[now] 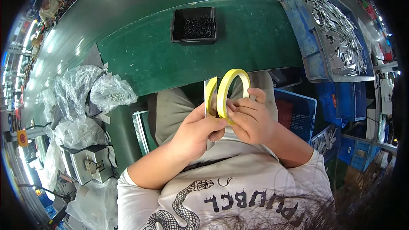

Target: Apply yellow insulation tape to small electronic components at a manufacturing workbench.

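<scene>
My left hand (pixel 191 133) is closed round a narrow, shiny metal strip (pixel 210 144), held on end above my lap, thumb toward the right hand. My right hand (pixel 254 120) grips the lower part of a roll of yellow tape (pixel 222 98) standing on its edge just right of the strip. The fingertips of both hands meet near the bottom of the roll. A second yellow arc shows against the strip; I cannot tell if it is a reflection or another roll.
A black bin (pixel 194 24) of small dark parts sits on the green table (pixel 247 30). Right stands a blue crate (pixel 311 38) of metal strips. Clear plastic bags (pixel 76 93) and a metal box (pixel 87 164) are at left. A blue basket (pixel 304 115) is beside my right forearm.
</scene>
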Action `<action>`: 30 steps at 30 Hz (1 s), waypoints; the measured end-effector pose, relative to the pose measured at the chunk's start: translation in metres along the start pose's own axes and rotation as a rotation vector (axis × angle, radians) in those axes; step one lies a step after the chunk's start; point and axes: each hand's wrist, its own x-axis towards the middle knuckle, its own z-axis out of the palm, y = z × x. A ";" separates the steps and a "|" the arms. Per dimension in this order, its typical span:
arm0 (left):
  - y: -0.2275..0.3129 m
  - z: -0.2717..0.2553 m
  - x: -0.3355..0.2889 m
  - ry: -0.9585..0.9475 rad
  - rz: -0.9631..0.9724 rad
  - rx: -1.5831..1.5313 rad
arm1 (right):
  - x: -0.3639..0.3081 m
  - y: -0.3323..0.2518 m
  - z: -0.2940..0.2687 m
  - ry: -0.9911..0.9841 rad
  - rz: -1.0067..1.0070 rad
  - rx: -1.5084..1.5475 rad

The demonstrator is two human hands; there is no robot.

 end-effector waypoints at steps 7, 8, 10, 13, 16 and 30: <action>-0.002 -0.001 0.001 -0.027 0.006 0.005 | -0.002 0.002 0.000 0.007 -0.013 -0.010; -0.002 -0.001 0.002 -0.027 0.005 0.006 | -0.002 0.002 0.001 0.011 -0.011 -0.010; -0.003 -0.002 0.002 -0.031 -0.006 0.010 | -0.003 0.002 0.001 0.016 -0.008 -0.010; -0.004 -0.001 0.003 -0.006 -0.017 0.030 | -0.002 0.001 0.000 0.011 -0.008 -0.017; -0.005 -0.002 0.003 -0.013 -0.013 0.033 | -0.003 0.002 0.000 0.008 -0.013 -0.025; -0.005 -0.001 0.003 -0.045 0.006 0.026 | -0.005 0.003 -0.001 0.009 0.012 -0.017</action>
